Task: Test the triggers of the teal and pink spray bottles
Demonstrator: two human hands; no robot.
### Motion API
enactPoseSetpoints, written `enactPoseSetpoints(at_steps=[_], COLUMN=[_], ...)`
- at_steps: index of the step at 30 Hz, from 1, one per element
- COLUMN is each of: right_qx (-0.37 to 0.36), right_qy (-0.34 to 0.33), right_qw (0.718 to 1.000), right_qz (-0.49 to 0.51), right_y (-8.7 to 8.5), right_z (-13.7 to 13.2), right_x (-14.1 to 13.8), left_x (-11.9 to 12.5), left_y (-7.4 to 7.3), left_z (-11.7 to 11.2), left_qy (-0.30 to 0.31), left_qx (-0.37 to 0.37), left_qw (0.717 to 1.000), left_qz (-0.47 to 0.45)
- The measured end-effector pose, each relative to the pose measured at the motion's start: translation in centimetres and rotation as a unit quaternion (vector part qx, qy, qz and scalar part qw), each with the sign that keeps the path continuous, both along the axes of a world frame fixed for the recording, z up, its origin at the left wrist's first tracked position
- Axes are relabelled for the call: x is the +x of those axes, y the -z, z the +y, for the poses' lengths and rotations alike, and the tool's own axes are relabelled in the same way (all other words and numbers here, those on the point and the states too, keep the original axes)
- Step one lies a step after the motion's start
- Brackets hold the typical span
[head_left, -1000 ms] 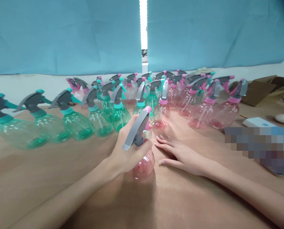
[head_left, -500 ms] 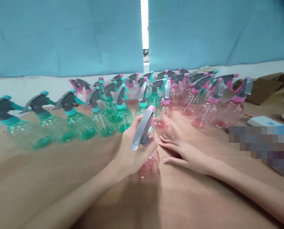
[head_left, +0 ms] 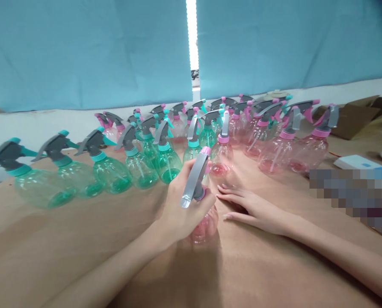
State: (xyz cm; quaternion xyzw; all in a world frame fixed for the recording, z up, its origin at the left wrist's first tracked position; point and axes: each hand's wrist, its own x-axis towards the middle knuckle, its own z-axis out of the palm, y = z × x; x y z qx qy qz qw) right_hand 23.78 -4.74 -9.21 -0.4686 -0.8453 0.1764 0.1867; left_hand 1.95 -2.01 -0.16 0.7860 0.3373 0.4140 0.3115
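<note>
My left hand (head_left: 184, 205) is wrapped round the neck of a pink spray bottle (head_left: 205, 226) with a grey trigger head and pink nozzle. The bottle stands roughly upright in front of me; fingers hide part of its neck. To its right, my right hand (head_left: 255, 209) lies on the wooden table (head_left: 251, 265), palm down, with its fingers stretched out and holding nothing. Just beyond both hands stands another pink spray bottle (head_left: 222, 160). A green spray bottle (head_left: 167, 162) is behind my left hand.
Several green spray bottles (head_left: 112, 173) line the left side, and several pink ones (head_left: 276, 152) stand at the right and back. At far right are a cardboard box (head_left: 354, 117), a white-and-blue box (head_left: 359, 162) and a blurred-out patch. A blue curtain (head_left: 81, 51) hangs behind.
The view has shifted slightly, so the bottles at left appear a little lower and further right. My left hand still grips the pink bottle; my right hand stays flat on the table.
</note>
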Motion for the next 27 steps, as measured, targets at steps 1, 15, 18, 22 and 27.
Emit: enactPoseSetpoints(at_steps=[1,15,18,22,27], right_qx=[0.002,0.012,0.007,0.009,0.012], right_qy=[0.000,0.004,0.008,0.011,0.008], right_qw=[1.000,1.000,1.000,1.000,1.000], right_qz=[0.003,0.005,0.004,0.008,0.008], right_y=[-0.01,-0.17,-0.09,0.03,0.01], right_z=[0.02,-0.09,-0.07,-0.09,-0.15], right_x=[0.01,-0.21,-0.27,-0.28,-0.32], left_x=[-0.01,-0.02,-0.15,-0.27,-0.18], left_y=[0.00,0.19,0.28,0.23,0.06], left_z=[-0.01,0.08,0.05,0.05,0.11], left_qy=[0.002,0.010,0.014,0.025,0.034], left_qx=[-0.001,0.000,0.008,-0.005,-0.011], left_qw=[1.000,0.999,0.999,0.999,0.999], left_qz=[0.001,-0.031,-0.034,-0.026,-0.034])
